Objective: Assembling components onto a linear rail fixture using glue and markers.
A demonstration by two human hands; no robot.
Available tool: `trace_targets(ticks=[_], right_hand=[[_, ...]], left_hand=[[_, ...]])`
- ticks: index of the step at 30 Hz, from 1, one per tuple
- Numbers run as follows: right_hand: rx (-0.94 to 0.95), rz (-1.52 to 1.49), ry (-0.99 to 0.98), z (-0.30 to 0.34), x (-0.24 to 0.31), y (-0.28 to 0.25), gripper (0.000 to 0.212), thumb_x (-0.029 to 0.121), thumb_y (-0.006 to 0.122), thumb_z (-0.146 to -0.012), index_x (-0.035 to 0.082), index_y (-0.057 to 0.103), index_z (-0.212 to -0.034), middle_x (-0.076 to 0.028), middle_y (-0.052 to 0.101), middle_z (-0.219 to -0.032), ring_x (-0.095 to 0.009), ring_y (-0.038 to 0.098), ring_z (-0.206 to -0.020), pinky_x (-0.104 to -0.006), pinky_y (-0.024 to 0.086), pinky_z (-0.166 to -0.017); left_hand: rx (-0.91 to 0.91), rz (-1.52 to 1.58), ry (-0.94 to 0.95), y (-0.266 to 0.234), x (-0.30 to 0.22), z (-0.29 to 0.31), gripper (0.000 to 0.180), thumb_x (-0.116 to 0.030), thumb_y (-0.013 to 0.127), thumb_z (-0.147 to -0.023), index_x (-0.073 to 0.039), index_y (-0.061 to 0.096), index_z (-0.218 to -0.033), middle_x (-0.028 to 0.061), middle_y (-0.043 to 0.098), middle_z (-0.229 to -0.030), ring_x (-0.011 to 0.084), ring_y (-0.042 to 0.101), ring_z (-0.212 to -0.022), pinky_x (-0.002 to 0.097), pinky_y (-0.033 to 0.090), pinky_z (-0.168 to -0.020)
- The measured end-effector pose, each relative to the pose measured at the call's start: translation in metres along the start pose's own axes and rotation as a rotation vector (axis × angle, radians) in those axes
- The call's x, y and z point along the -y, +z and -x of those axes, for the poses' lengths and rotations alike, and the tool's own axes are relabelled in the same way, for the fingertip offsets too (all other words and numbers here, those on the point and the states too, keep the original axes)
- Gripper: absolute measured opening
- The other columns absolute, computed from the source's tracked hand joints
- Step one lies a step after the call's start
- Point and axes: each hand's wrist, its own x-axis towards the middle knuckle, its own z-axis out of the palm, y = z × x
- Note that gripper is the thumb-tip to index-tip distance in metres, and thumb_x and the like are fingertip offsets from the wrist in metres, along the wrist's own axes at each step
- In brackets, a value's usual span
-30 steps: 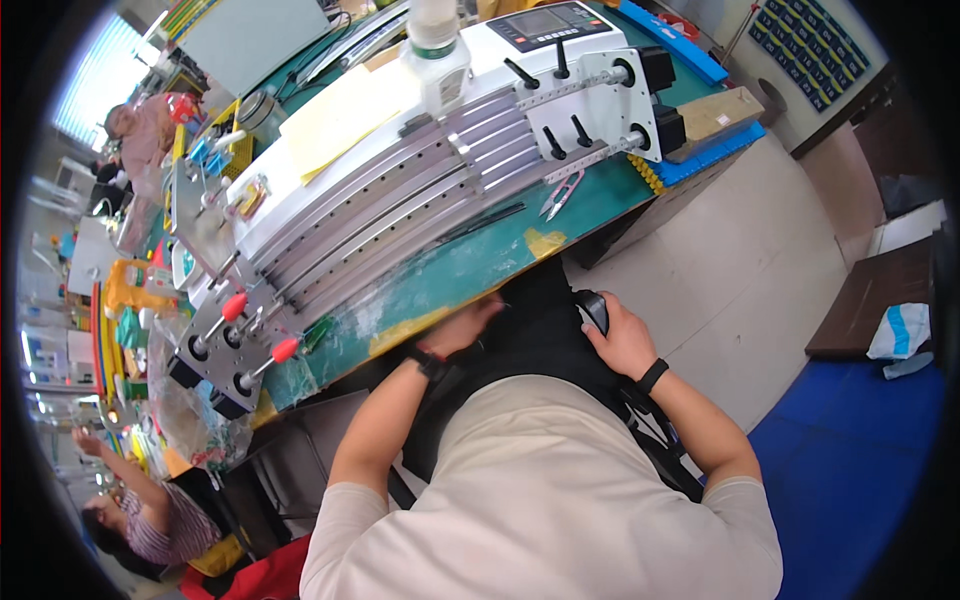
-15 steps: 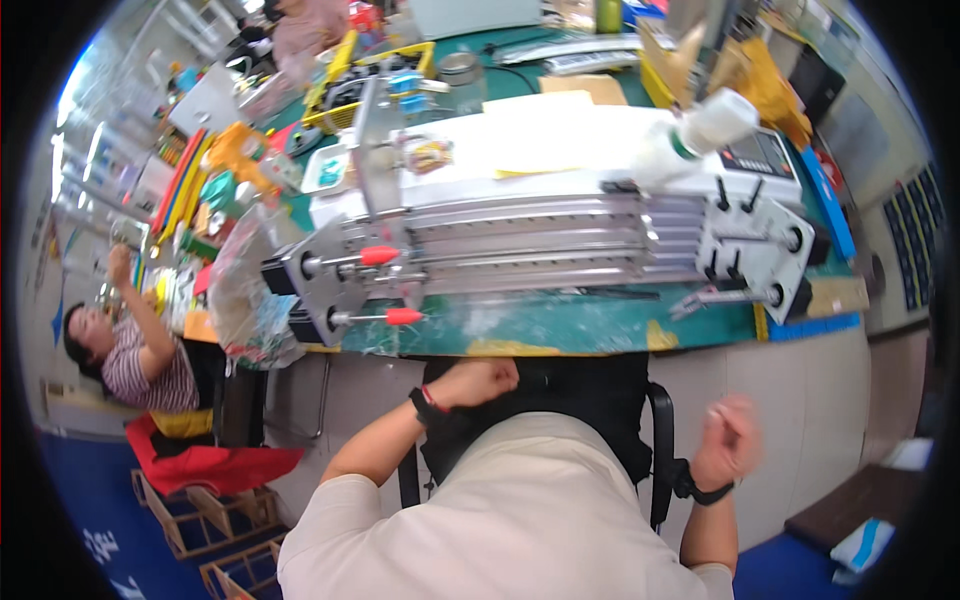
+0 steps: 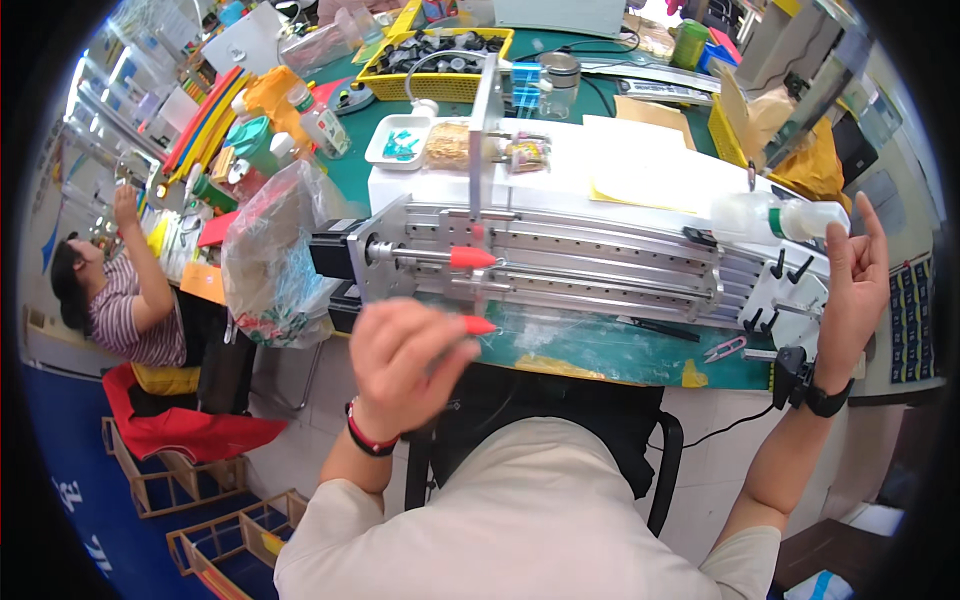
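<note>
A long aluminium linear-rail assembly (image 3: pixel 600 262) lies across the bench, with black motors (image 3: pixel 333 255) at its left end and a grey end plate (image 3: pixel 785 300) at its right. Two red pointed tips (image 3: pixel 472 257) show near its left part. My left hand (image 3: pixel 405 360), smeared by motion, hovers over the front edge by the lower tip; its fingers are loosely bent and apart, with nothing seen in them. At the right end, my right hand (image 3: pixel 858 285) is raised with fingers stretched. It is nearest a clear bottle (image 3: pixel 740 217) with a green band; contact cannot be told.
Small pink-handled snips (image 3: pixel 725 348) and black tweezers (image 3: pixel 660 328) lie before the rails. Behind stand a white tray (image 3: pixel 375 150), a glass jar (image 3: pixel 560 85) and a yellow basket (image 3: pixel 420 88) of black parts. A plastic bag (image 3: pixel 280 260) and a seated person (image 3: pixel 130 300) are leftward.
My left hand has risen from my lap to the rails' left end. My right hand has moved up and forward to the right end, its fingers stretching out. The view has turned.
</note>
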Motion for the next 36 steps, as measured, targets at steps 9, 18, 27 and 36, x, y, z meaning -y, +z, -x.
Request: trace_targets(ticks=[9,18,27,36], right_hand=[[0.010,-0.036,0.043,-0.017,-0.024,0.013,0.034,0.019,0.078,-0.105,-0.003,0.073,-0.131,-0.006,0.075,-0.117,-0.011,0.069,-0.104,-0.0256,0.054,-0.097],[-0.031,-0.650,-0.249,0.078,0.082,0.064,0.031,0.021,0.076,-0.096,-0.002,0.056,-0.104,-0.014,0.065,-0.088,-0.024,0.059,-0.067,-0.0342,0.050,-0.059],[0.287,-0.281,-0.360,0.081,0.119,0.183,0.031,0.014,0.088,-0.086,0.001,0.063,-0.098,-0.007,0.065,-0.077,-0.019,0.065,-0.058,-0.0316,0.051,-0.055],[0.229,-0.276,-0.447,0.073,0.118,0.191,0.033,0.015,0.087,-0.089,-0.001,0.061,-0.099,-0.005,0.065,-0.070,-0.017,0.066,-0.054,-0.0288,0.051,-0.052]], left_hand=[[-0.140,-0.303,0.051,0.025,0.035,-0.012,0.034,-0.003,0.091,-0.073,-0.008,0.082,-0.105,0.0022,0.072,-0.096,0.0250,0.066,-0.089,0.0392,0.046,-0.081],[-0.234,0.020,-0.163,0.051,0.015,-0.001,0.026,0.001,0.086,-0.070,-0.011,0.076,-0.091,0.0014,0.067,-0.088,0.0259,0.063,-0.084,0.0393,0.043,-0.080],[-0.182,-0.014,-0.127,0.065,0.009,0.005,0.027,0.003,0.087,-0.074,-0.009,0.074,-0.095,0.0032,0.068,-0.091,0.0262,0.064,-0.084,0.0398,0.044,-0.081],[-0.171,-0.013,-0.134,0.068,0.015,0.010,0.027,0.002,0.087,-0.074,-0.009,0.074,-0.095,0.0030,0.068,-0.091,0.0260,0.065,-0.085,0.0401,0.045,-0.082]])
